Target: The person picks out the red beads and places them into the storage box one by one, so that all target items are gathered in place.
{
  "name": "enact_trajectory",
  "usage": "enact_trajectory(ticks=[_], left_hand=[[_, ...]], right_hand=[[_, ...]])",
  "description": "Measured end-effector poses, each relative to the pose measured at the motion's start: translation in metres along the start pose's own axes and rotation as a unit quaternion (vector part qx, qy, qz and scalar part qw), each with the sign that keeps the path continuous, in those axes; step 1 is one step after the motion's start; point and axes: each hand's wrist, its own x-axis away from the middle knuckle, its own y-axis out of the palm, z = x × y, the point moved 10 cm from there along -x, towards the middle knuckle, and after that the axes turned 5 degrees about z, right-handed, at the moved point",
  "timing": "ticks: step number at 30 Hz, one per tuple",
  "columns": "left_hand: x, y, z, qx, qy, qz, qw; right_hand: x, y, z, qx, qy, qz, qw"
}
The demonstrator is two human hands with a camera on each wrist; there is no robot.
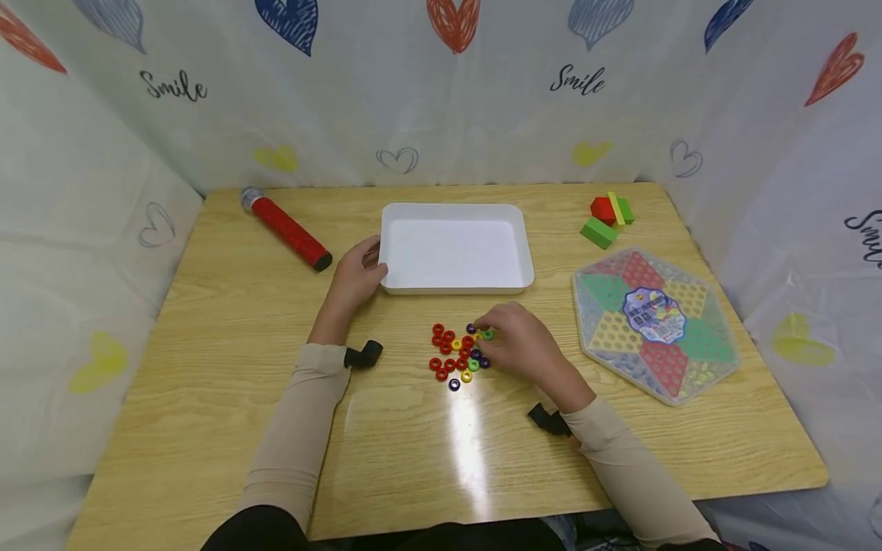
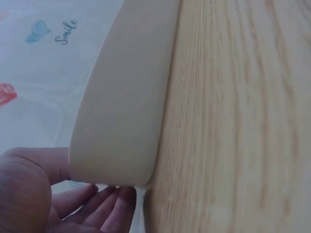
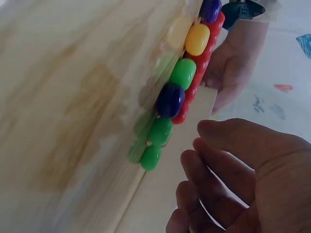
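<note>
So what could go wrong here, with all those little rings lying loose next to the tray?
The rings are small and lie loose under the right hand, so a brush of the fingers could scatter or roll them. The left hand only touches the white tray at one corner, so a nudge might slide it.

Bare tabletop (image 1: 227, 367) lies open left of the rings (image 1: 458, 353) and along the near edge. The tray (image 1: 456, 287) blocks the way just behind them, and the game board (image 1: 654, 321) fills the right. The red tube (image 1: 285, 228) and blocks (image 1: 606, 218) stand well back.
</note>
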Motion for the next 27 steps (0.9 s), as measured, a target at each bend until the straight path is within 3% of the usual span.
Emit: enact_trajectory(ticks=[12,27], left_hand=[[0.001,-0.001,-0.003,0.011,0.004,0.004,0.9999],[0.000,-0.002,-0.003,0.014,-0.003,0.000,0.9999]], right_hand=[[-0.007,0.012,-0.018,0.009,-0.056,-0.027,0.998],[-0.009,0.019,-0.018,0.035,-0.045,-0.048,0.997]])
